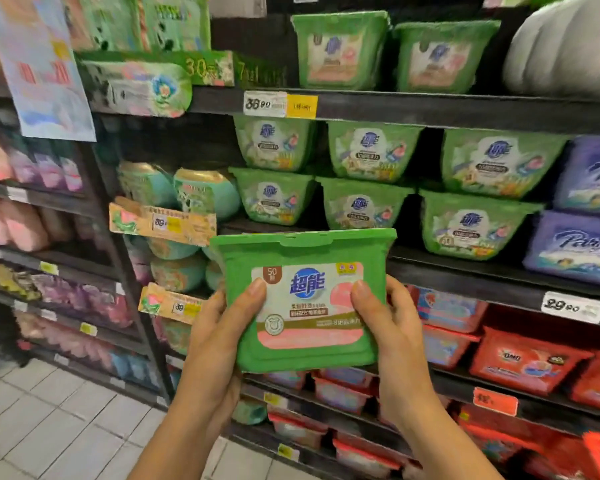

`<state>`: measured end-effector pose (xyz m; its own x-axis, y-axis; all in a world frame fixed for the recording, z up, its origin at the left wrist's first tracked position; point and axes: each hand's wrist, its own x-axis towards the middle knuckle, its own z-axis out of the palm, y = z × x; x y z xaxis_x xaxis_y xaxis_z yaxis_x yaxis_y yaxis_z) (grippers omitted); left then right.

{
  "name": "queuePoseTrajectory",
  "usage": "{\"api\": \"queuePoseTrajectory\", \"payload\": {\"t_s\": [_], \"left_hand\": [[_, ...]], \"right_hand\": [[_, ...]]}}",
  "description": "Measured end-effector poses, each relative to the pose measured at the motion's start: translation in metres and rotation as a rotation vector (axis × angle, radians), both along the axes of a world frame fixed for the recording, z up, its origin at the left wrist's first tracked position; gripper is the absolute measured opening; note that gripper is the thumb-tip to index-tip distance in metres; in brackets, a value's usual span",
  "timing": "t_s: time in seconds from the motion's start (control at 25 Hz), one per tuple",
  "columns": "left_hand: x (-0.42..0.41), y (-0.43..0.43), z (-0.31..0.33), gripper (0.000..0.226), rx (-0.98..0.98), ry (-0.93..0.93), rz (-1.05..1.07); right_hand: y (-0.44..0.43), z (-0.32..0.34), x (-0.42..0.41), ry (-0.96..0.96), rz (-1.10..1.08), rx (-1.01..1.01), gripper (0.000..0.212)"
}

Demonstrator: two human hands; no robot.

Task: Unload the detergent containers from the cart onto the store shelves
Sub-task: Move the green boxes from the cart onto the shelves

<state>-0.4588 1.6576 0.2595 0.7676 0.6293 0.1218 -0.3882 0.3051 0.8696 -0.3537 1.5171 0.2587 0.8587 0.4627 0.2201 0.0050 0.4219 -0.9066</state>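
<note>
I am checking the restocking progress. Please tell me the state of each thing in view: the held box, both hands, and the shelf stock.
Green plastic detergent box with pink label: lid closed, held up in front of the shelves.
Left hand: gripping the box's left side.
Right hand: gripping its right side.
Green tubs on the middle shelf: closed, stacked two high.
Red boxes lower right: closed, shelved.

Both hands' fingers are hidden behind the green detergent tub [305, 299]; only the thumbs show. At three o'clock the purple boxes [582, 244] run off the edge. The price tags' [573, 307] small print is too blurred to read.
</note>
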Motion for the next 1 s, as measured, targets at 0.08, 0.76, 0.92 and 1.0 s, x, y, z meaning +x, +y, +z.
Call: {"api": "queuePoseTrajectory", "payload": {"t_s": [0.08,0.76,0.92,1.0], "left_hand": [[0.011,0.038,0.012,0.053,0.007,-0.037,-0.025],[0.148,0.18,0.173,0.06,0.415,-0.319,-0.221],[0.188,0.189,0.218,0.044,0.596,-0.344,-0.216],[0.207,0.195,0.238,0.044,0.659,-0.327,-0.213]], "right_hand": [[0.034,0.012,0.006,-0.035,-0.039,0.028,0.053],[0.127,0.169,0.116,-0.435,-0.272,0.096,0.063],[0.124,0.217,0.165,-0.497,-0.252,-0.008,0.072],[0.126,0.233,0.185,-0.527,-0.221,-0.064,0.068]]}}
